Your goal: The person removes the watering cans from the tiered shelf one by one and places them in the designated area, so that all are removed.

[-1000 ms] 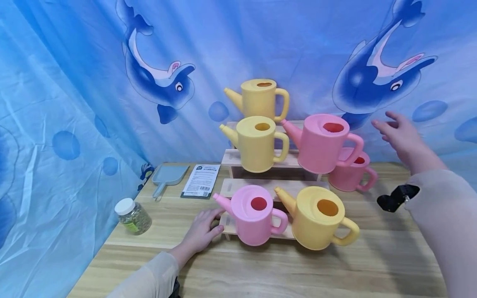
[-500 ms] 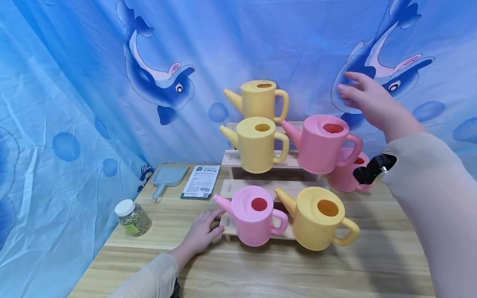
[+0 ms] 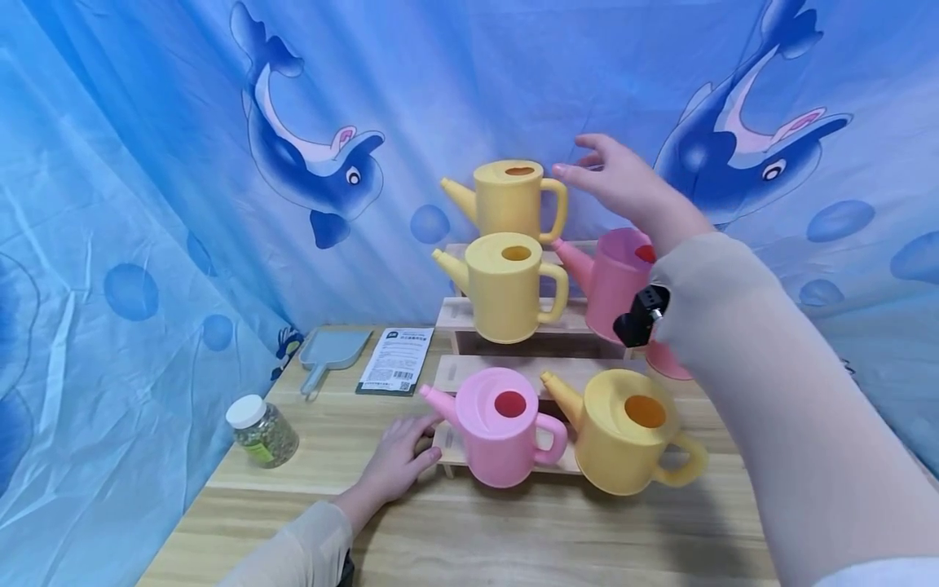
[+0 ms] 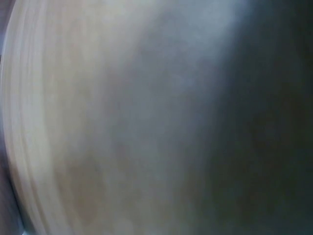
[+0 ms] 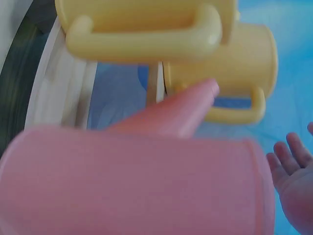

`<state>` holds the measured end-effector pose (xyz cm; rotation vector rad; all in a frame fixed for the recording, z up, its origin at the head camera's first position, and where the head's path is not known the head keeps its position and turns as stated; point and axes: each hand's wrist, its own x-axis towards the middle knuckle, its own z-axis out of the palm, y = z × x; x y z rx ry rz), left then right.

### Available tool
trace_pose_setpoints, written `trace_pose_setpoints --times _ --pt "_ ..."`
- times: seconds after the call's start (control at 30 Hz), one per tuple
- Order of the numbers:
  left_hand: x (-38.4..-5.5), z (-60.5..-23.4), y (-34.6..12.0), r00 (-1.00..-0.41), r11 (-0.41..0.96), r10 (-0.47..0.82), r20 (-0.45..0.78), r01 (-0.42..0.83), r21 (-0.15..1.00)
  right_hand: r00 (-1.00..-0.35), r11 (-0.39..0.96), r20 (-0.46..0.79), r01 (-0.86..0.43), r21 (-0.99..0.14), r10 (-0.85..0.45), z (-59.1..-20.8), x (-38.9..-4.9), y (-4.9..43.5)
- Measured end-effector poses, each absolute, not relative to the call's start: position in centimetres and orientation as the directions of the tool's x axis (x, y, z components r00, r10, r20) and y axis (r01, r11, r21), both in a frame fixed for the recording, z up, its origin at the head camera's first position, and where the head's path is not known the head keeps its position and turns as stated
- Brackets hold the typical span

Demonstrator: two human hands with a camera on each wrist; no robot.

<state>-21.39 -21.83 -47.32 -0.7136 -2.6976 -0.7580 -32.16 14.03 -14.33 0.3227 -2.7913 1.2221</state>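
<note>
In the head view my right hand (image 3: pixel 623 179), fingers spread and holding nothing, is beside the handle of the top yellow watering can (image 3: pixel 506 196). The right wrist view has these fingers (image 5: pixel 293 152) apart from the rear yellow can (image 5: pixel 239 58). Below stand a paler yellow watering can (image 3: pixel 502 293) and a pink watering can (image 3: pixel 616 285), partly hidden by my right arm. My left hand (image 3: pixel 396 461) rests on the table, fingertips touching the left end of the wooden stepped stand (image 3: pixel 469 371). A light pink watering can (image 3: pixel 499 432) and another yellow can (image 3: pixel 616 440) occupy the lowest step.
Left on the table (image 3: pixel 330 456) are a white-lidded jar (image 3: pixel 266 432), a light-blue dustpan (image 3: pixel 333 346) and a printed packet (image 3: pixel 396 359). Behind my right sleeve, another pink can (image 3: pixel 667 363) is mostly hidden. A blue dolphin curtain (image 3: pixel 425 98) hangs behind. The left wrist view is mostly blurred.
My right hand has moved left from the far right, over the pink can, to the top yellow can. My left hand and the cans have stayed in place.
</note>
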Motion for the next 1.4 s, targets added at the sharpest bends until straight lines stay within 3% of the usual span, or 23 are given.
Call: trace_pose_setpoints --times 0.27,0.6,1.07,1.4 --pt "-21.4 -47.6 -22.1 -0.869 0.759 0.375 0.322 0.488 0.431 -0.965 0.667 0.139 -0.255 -0.699 -0.224 -14.8 -33.6 11.0" --pt "-22.3 -47.5 -21.9 -0.85 0.746 0.398 0.345 0.518 0.417 -0.965 0.718 0.175 -0.264 -0.644 -0.198 -15.4 -35.2 10.3" --pt "-21.9 -47.9 -22.0 -0.857 0.747 0.386 0.342 0.507 0.429 -0.973 0.637 0.114 -0.219 -0.739 -0.201 -16.7 -36.3 8.2" --pt "-22.0 -47.7 -22.0 -0.858 0.752 0.387 0.338 0.506 0.423 -0.994 0.602 0.1 -0.104 -0.792 -0.041 -17.2 -37.0 7.3"
